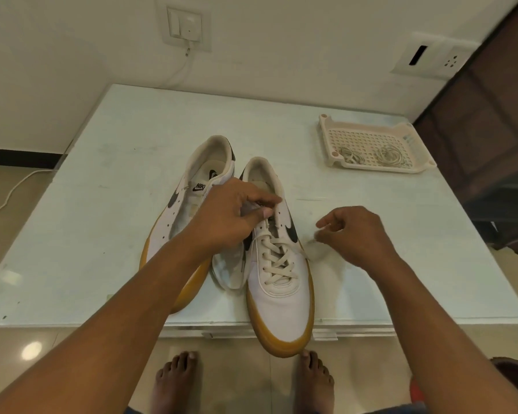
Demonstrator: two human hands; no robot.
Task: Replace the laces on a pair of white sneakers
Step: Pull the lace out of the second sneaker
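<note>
Two white sneakers with gum soles stand side by side on the pale table (102, 162), toes toward me. The left sneaker (177, 216) has bare eyelets and no lace. The right sneaker (281, 282) carries a cream lace (277, 258) crossed up its lower eyelets, and its toe hangs over the table's near edge. My left hand (231, 213) pinches the tongue and upper lace area of the right sneaker between thumb and fingers. My right hand (353, 234), just right of that sneaker, has curled fingers pinching what looks like a blurred lace end.
A pink perforated tray (371, 138) at the table's back right holds two coiled laces (389, 155). A white cable hangs from a wall socket (186, 25) behind the table. A dark cabinet (491, 130) stands to the right. My bare feet (180, 380) are below the table edge.
</note>
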